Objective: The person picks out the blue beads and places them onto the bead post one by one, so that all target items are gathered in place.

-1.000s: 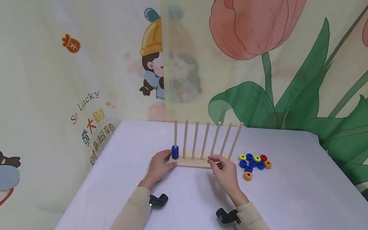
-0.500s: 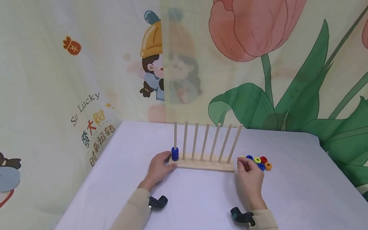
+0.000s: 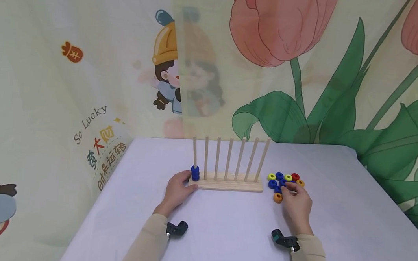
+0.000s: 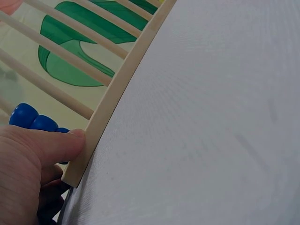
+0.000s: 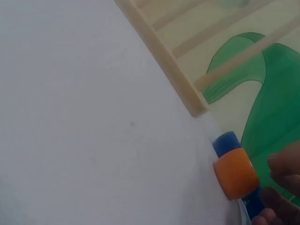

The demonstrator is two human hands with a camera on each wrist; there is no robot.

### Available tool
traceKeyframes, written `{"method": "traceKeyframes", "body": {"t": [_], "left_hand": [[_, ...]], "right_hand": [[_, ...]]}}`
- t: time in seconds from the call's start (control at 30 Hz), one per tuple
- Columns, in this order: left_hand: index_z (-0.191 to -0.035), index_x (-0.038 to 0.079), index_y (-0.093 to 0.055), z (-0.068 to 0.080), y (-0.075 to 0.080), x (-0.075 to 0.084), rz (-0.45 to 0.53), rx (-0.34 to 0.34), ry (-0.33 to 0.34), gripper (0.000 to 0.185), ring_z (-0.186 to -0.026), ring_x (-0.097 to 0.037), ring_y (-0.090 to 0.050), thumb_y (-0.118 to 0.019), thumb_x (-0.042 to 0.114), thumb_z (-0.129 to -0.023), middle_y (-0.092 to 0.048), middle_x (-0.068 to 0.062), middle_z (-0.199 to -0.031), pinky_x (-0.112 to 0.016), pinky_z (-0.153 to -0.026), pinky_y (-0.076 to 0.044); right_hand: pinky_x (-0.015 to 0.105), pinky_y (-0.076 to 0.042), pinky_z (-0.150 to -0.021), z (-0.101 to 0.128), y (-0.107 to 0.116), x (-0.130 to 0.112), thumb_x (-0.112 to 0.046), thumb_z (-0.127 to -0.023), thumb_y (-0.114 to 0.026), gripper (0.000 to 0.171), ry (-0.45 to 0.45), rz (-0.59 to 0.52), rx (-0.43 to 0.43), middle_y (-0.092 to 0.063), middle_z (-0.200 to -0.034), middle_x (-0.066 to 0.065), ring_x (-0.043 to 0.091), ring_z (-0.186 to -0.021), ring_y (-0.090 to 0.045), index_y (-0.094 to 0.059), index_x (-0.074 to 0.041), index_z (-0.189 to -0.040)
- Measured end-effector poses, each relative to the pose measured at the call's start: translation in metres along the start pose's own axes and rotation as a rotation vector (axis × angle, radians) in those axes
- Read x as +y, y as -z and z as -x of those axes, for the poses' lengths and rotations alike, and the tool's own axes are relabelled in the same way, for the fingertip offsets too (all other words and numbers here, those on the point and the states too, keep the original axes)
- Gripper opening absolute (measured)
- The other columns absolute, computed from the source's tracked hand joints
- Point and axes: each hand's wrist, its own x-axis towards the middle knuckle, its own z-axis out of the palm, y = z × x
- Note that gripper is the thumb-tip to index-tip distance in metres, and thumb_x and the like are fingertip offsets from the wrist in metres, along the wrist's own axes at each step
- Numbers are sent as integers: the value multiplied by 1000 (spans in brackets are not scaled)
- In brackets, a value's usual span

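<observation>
My left hand point(image 3: 176, 191) grips the left end of a wooden peg rack point(image 3: 231, 186), thumb on the front edge, the other fingers behind it. In the left wrist view the thumb point(image 4: 63, 145) presses against the base. Blue beads point(image 3: 195, 173) are stacked on the leftmost peg; the other pegs are bare. My right hand point(image 3: 299, 204) is over the loose beads right of the rack, fingertips at a blue bead point(image 3: 278, 189). The right wrist view shows a gap between its thumb and finger, beside an orange bead point(image 5: 236, 173).
Around the right hand lie more loose beads: yellow point(image 3: 271, 176), red point(image 3: 295, 177), blue point(image 3: 272, 184) and orange point(image 3: 278, 198). A white cloth covers the table point(image 3: 225, 230). A printed curtain point(image 3: 205, 67) hangs behind it.
My right hand has moved right, from in front of the rack to the loose beads. The left hand has kept its hold on the rack. The head view has shifted slightly.
</observation>
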Motion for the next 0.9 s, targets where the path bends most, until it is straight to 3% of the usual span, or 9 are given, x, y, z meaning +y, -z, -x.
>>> {"method": "traceKeyframes", "body": {"t": [0.23, 0.5, 0.7, 0.9], "left_hand": [[-133, -2, -56, -2, 1, -1, -3, 10, -22, 57, -131, -37, -47, -76, 20, -85, -58, -18, -135, -52, -112, -33], [-132, -2, -58, -2, 2, -1, 4, 10, -33, 56, -130, -36, -48, -76, 20, -84, -59, -18, -134, -51, -112, -33], [-132, -2, -57, 0, 3, 1, -9, 4, -31, 56, -130, -37, -47, -76, 21, -85, -58, -18, -134, -52, -112, -33], [-132, -3, -58, 1, 3, 2, -6, 5, -32, 55, -130, -37, -48, -76, 20, -85, -58, -19, -134, -52, -112, -34]], "right_hand": [[35, -50, -74, -2, -5, 0, -20, -94, -62, 29, 70, 38, 6, -65, -112, 21, 33, -98, -60, -66, 1, -113], [36, -48, -74, -7, -2, 5, -12, -97, -56, 24, 68, 84, -17, -65, -110, 20, 32, -91, -57, -66, -1, -116], [45, -51, -81, -8, 4, 12, -4, -94, -56, 27, 103, 114, -103, -65, -114, 21, 34, -96, -58, -65, 0, -118], [37, -49, -73, -6, 5, 11, -6, -91, -63, 31, 158, 172, -178, -65, -112, 21, 31, -90, -57, -64, -2, -122]]}}
